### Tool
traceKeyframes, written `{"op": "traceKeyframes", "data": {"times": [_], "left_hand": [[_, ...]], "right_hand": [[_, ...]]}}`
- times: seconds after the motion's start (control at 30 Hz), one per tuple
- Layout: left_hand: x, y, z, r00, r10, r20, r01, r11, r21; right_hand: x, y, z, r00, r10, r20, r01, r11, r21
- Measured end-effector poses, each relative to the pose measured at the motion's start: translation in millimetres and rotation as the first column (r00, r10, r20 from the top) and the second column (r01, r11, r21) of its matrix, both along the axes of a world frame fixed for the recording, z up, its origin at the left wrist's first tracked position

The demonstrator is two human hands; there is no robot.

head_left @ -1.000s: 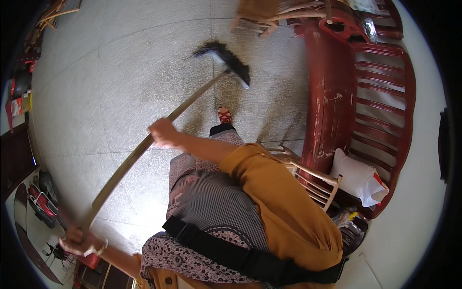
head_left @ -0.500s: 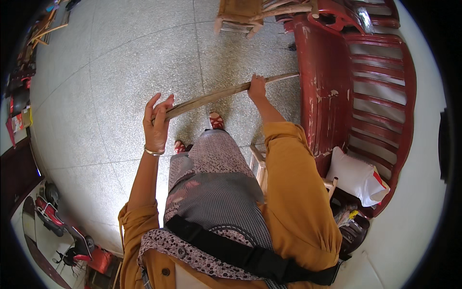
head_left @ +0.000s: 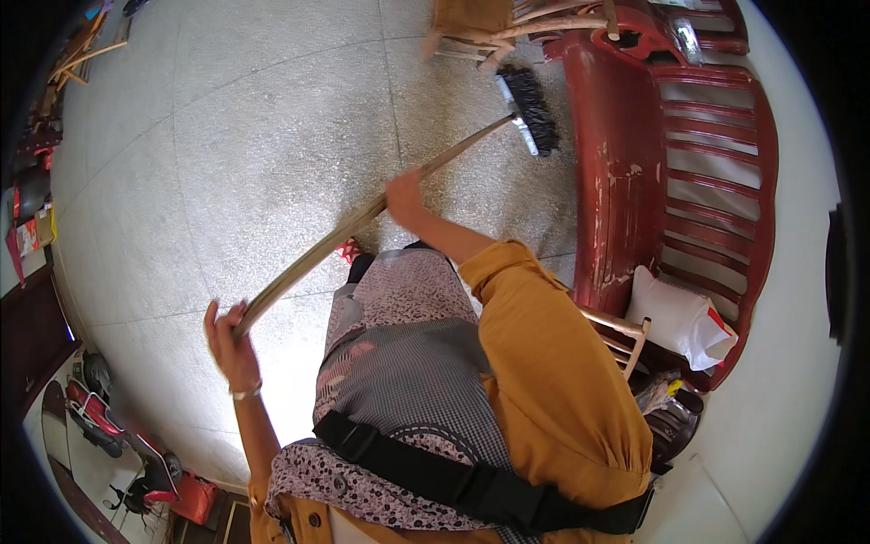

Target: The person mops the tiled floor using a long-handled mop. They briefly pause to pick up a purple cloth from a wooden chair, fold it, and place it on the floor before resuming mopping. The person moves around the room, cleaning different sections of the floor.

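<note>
A long wooden-handled broom (head_left: 313, 263) slants across the floor in front of me. Its black bristle head (head_left: 535, 111), with a pale bar along one side, rests on the floor near the red wooden bench. My right hand (head_left: 404, 195), slightly blurred, is wrapped round the middle of the handle. At the handle's near end, on the left, my left hand (head_left: 232, 349) holds the tip between thumb and palm, some of its fingers partly stretched out.
On the right runs the red bench (head_left: 612, 181), with a white sack (head_left: 675, 313) on its seat. A wooden chair (head_left: 471, 27) stands ahead, near the broom head. A small wooden stool (head_left: 625, 335) sits by my right elbow. A red motorbike (head_left: 113, 422) is at lower left.
The broom head has come out from beside the bench and now shows on the floor. Both hands have moved left and nearer to me with the handle.
</note>
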State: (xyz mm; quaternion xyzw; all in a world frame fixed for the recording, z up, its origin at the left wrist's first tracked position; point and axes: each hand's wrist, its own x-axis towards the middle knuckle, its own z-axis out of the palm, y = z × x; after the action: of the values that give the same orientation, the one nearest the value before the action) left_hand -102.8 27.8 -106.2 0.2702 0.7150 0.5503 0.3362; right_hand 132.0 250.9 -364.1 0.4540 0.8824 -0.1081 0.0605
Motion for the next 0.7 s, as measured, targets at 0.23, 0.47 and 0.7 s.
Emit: {"op": "traceKeyframes", "data": {"times": [0.23, 0.47, 0.7], "left_hand": [[-133.2, -152.2, 145.6, 0.904, 0.421, -0.077, -0.401, 0.895, 0.196], [-174.1, -199.9, 290.8, 0.601, 0.729, -0.328, -0.527, 0.67, 0.523], [-234.0, -214.9, 308.3, 0.55, 0.724, -0.416, -0.291, 0.633, 0.717]], "right_hand": [[-218.3, -147.1, 85.9, 0.781, -0.024, -0.624, -0.257, 0.898, -0.357], [-366.7, -217.8, 196.1, 0.577, 0.282, -0.767, -0.725, 0.61, -0.321], [-320.4, -127.9, 177.6, 0.462, 0.085, -0.883, -0.751, 0.568, -0.338]]}}
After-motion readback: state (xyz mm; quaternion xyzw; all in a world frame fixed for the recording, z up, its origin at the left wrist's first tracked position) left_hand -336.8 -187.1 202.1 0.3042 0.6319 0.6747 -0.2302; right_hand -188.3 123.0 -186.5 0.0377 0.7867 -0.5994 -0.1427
